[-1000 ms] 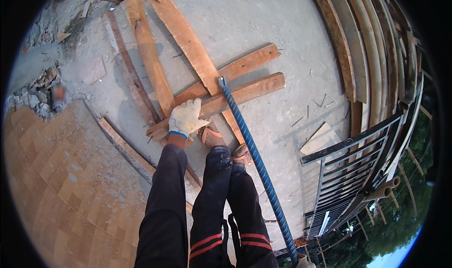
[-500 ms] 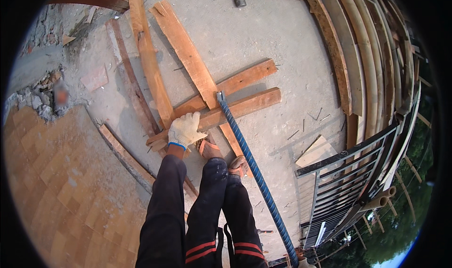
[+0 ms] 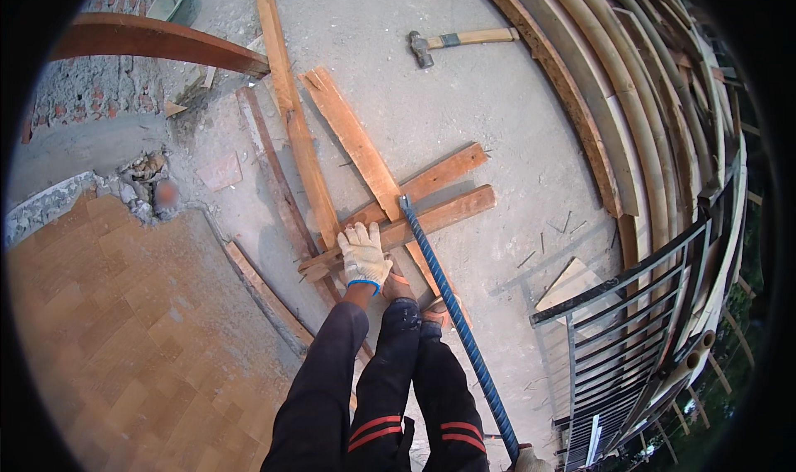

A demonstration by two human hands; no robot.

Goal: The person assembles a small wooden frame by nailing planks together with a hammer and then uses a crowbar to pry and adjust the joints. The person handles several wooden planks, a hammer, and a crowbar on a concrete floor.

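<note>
Grey, dusty concrete floor across the middle and top of the frame, scuffed and marked with pale specks. At lower left, tan tiles in staggered rows, with loose rubble along the upper edge. Rough exposed brickwork at upper left, just above a smoother cement strip. Black barred metal railing at lower right, dark green trees beyond. Daylight, with soft shadows on the concrete.

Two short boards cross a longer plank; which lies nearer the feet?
The lower board, partly hidden by the gloved left hand and lying over the longer plank. The upper board passes under that plank, farther out.
</note>
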